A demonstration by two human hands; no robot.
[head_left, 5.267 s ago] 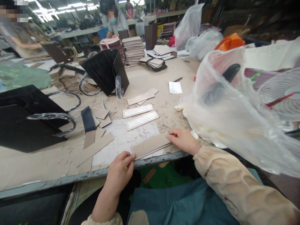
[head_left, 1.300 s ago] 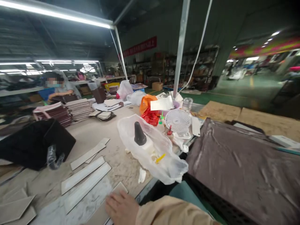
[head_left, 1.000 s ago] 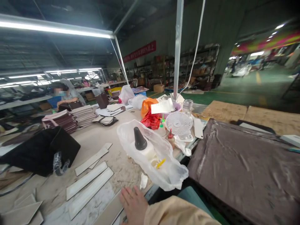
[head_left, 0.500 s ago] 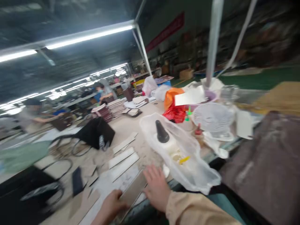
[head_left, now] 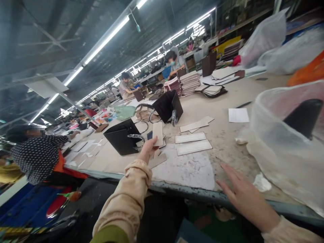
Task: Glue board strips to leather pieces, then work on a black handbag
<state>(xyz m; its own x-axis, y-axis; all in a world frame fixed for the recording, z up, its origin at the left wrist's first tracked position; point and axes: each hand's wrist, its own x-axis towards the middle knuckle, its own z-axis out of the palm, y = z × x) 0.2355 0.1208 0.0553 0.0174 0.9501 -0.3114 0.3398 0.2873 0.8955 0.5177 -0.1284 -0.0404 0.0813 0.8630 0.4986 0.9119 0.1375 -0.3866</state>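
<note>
I saw the left hand (head_left: 147,148) pinching a beige strip (head_left: 158,131); the right hand (head_left: 244,195), fingers apart, hovered over the near edge of the table (head_left: 229,145).

1. A beige-topped worktable (head_left: 224,138) is edged in blue-grey.
2. A smeared white sheet (head_left: 184,170) is spread in front.
3. Pale rectangular strips (head_left: 194,147) are laid at the sheet's far edge.
4. Black, open-topped bags (head_left: 118,138) are set leftward.

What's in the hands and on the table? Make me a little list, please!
Left hand: holding a beige piece
Right hand: open, holding nothing, near a white scrap
Black bags: two, on the table
Pale strips: two side by side, two more overlapping behind
Plastic bag: cloudy, with a dark thing showing through
</note>
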